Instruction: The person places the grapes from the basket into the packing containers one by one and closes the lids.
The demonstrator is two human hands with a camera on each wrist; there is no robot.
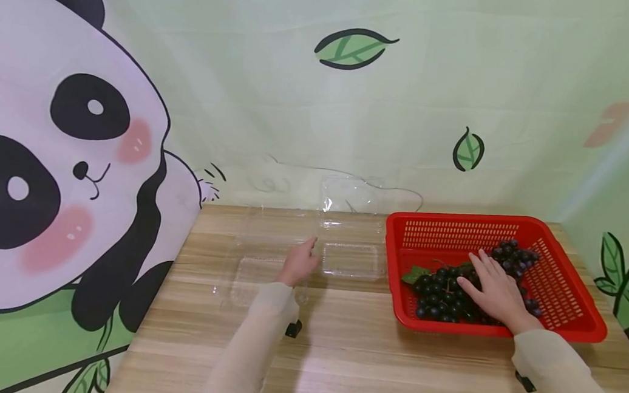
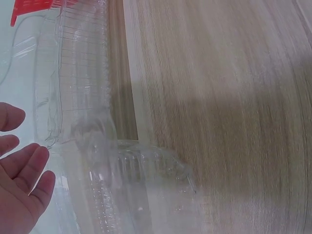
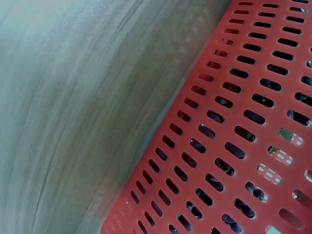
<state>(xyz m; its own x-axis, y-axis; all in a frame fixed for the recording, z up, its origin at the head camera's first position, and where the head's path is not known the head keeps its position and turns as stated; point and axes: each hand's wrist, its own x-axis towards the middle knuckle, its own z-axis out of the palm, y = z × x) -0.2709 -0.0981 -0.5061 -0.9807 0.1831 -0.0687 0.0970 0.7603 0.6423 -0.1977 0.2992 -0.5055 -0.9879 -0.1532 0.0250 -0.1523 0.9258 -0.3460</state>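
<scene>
In the head view my left hand [image 1: 300, 262] hovers between two clear plastic clamshell boxes with raised lids. One box [image 1: 248, 283] lies to its left, the other [image 1: 351, 261] to its right. The left wrist view shows the fingers [image 2: 34, 168] loosely bent beside the clear plastic, holding nothing; whether they touch it I cannot tell. My right hand [image 1: 496, 294] lies with fingers extended over dark grapes [image 1: 441, 294] in a red basket [image 1: 562, 333]. In the right wrist view only the basket's slotted wall [image 3: 234, 146] shows, with grapes behind it; the hand is out of sight there.
Wood-patterned tabletop [image 1: 346, 369] stretches in front of the boxes and basket. Behind them hangs a pale green printed backdrop [image 1: 234, 93] with a panda and leaves. A thin dark line curves across the backdrop above the right box. One green leaf [image 1: 415, 275] sits among the grapes.
</scene>
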